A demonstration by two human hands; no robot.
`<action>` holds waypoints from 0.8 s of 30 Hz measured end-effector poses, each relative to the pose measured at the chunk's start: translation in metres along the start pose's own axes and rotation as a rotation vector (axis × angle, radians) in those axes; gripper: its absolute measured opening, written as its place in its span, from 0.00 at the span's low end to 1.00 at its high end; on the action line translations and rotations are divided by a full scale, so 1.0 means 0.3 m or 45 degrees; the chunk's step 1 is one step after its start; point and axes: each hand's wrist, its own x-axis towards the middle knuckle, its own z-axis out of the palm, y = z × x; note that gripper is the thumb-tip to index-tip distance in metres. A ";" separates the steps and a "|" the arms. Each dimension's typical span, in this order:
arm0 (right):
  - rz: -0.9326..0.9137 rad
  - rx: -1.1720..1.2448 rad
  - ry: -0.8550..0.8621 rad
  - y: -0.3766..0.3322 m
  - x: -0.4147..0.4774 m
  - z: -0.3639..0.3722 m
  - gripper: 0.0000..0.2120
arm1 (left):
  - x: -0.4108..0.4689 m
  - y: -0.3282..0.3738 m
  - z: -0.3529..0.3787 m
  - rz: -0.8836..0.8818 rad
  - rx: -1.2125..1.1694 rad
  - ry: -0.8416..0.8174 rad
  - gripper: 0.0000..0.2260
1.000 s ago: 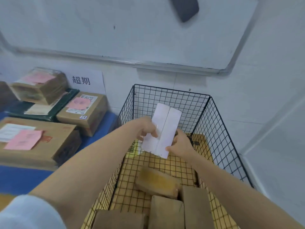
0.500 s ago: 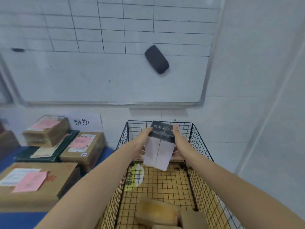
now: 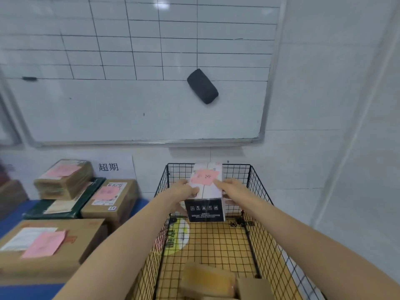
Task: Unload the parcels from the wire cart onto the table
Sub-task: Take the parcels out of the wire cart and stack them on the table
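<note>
arms: both outstretched | left hand (image 3: 184,192): grips parcel (image 3: 207,192) | right hand (image 3: 230,187): grips parcel

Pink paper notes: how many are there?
4. One tops the white-and-black box above the black wire cart; three top brown cardboard parcels on the blue table: back, middle, front. Others may be hidden.

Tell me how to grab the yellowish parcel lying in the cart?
Come from above, because the wire cart walls block the sides. The yellowish parcel lies flat, so hold its two long sides. A brown box crowds its right end.
</note>
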 end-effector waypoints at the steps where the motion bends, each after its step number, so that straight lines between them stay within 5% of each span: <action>1: -0.003 -0.041 0.004 0.006 -0.002 0.004 0.25 | -0.002 -0.002 0.000 0.015 0.000 -0.008 0.25; 19: -0.146 -0.100 0.070 0.059 -0.010 0.054 0.37 | -0.019 -0.041 -0.022 0.173 0.086 0.085 0.29; 24: -0.224 -0.311 0.292 0.043 0.043 -0.006 0.39 | -0.031 -0.039 -0.084 0.215 0.238 -0.070 0.30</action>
